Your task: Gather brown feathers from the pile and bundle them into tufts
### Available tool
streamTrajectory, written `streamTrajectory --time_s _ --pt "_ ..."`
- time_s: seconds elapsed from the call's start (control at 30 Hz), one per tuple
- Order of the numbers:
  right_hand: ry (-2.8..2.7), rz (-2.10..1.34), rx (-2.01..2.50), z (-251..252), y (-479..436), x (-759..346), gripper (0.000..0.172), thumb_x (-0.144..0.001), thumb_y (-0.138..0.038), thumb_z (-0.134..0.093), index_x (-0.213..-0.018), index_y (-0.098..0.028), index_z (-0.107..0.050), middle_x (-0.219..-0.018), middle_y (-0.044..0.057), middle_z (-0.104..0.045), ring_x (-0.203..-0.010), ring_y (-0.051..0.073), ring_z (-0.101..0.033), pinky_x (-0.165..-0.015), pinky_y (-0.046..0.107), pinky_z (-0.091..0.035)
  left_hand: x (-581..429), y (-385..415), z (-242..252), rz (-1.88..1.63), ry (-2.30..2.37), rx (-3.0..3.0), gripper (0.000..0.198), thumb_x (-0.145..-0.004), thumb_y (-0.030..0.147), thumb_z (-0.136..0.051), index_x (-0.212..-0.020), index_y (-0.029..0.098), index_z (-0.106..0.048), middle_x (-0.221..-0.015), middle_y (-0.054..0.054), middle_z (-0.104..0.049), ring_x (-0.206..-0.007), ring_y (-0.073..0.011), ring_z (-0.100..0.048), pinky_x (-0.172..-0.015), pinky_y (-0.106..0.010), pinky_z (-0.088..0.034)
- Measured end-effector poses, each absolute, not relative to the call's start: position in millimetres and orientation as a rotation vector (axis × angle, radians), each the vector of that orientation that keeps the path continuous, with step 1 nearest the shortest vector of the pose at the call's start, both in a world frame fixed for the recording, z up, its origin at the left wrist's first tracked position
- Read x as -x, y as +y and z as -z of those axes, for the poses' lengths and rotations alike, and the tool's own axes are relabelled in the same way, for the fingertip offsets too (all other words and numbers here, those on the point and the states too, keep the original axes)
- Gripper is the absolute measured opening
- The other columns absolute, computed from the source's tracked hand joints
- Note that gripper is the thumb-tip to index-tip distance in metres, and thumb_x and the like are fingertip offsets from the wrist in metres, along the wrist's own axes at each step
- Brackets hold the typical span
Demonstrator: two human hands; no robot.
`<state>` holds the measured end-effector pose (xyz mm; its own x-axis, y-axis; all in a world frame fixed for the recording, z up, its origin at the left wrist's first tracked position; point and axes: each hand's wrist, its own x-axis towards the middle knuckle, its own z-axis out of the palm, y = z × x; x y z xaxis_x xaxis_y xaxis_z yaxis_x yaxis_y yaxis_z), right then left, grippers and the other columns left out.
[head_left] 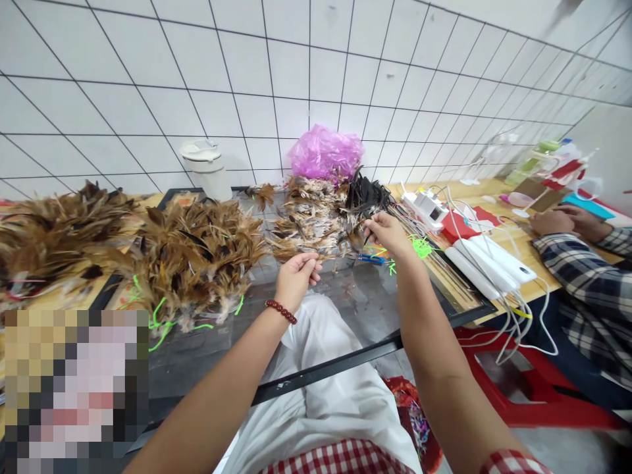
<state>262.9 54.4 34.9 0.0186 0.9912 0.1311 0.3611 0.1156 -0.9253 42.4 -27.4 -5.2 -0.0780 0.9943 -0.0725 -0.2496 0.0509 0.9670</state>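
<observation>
two pinched hands at the near side of the feathers, with open room between them

the left hand [299,278] is at the front edge of the mixed feather pile [311,214], its thumb and fingertips pressed together; whether something thin is pinched there i cannot tell. the right hand [388,234] is just beside the black feathers [368,195], at the pile's right edge, fingertips also pressed together; what they may grip is too small to make out. between the hands there is open room over the dark tabletop [247,352], bounded at the back by the mixed pile and at the right by the blue-handled tool [371,259] and the green ties [421,247].

left of the left hand, a gap runs to the brown feather heap [197,253], whose front edge trails green strands [162,324]. the black near edge [328,370] crosses in front of the body, with white trousers [316,411] showing on both sides of it. behind, the pink plastic bag [326,151] and the white lidded container [206,168] stand close to the tiled wall [237,59]. at the right, white devices [488,266] and cables crowd the tabletop's edge, near another person's plaid sleeve [563,257].
</observation>
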Motion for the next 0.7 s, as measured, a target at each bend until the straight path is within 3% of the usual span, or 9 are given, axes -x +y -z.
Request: streamTrajectory --time_s 0.17,0.33,0.53,0.7 --pt "-1.392 -0.731 1.443 -18 70 -262 0.018 -0.075 -0.036 -0.058 -0.074 -0.018 -0.053 -0.058 -0.002 -0.058 -0.042 0.009 -0.046 -0.045 0.021 -0.035 -43 -27 5 -1.336 1.106 -0.948 0.023 -0.069 0.023 -0.065 -0.089 0.010 -0.064 -0.065 -0.002 -0.063 -0.046 -0.0075 -0.053 -0.042 -0.019 -0.040" --pt "-1.485 -0.241 1.525 -7 79 -266 0.042 -0.069 -0.029 -0.064 -0.108 -0.014 -0.061 -0.096 0.009 -0.066 -0.075 0.018 -0.060 -0.074 0.034 -0.046 -43 -28 4 -1.352 1.104 -0.931 0.024 -0.069 0.024 -0.065 -0.089 0.011 -0.064 -0.066 -0.002 -0.063 -0.046 -0.0075 -0.053 -0.043 -0.019 -0.041" --pt "-1.687 -0.063 1.450 -16 62 -252 0.018 -0.079 -0.028 -0.055 -0.085 -0.017 -0.069 -0.085 0.006 -0.066 -0.078 0.018 -0.059 -0.076 0.030 -0.044 -40 -24 6 -1.528 1.087 -0.835 0.024 -0.068 0.026 -0.066 -0.087 0.012 -0.064 -0.067 -0.002 -0.063 -0.045 -0.0065 -0.052 -0.040 -0.018 -0.037" --pt "-2.166 -0.105 1.343 -19 39 -215 0.018 -0.083 -0.025 -0.052 -0.089 -0.022 -0.069 -0.089 0.003 -0.067 -0.081 0.016 -0.060 -0.073 0.026 -0.042 -33 -20 6 -1.744 1.112 -0.722 0.023 -0.068 0.026 -0.066 -0.087 0.012 -0.063 -0.067 -0.001 -0.064 -0.043 -0.0060 -0.049 -0.038 -0.018 -0.034"
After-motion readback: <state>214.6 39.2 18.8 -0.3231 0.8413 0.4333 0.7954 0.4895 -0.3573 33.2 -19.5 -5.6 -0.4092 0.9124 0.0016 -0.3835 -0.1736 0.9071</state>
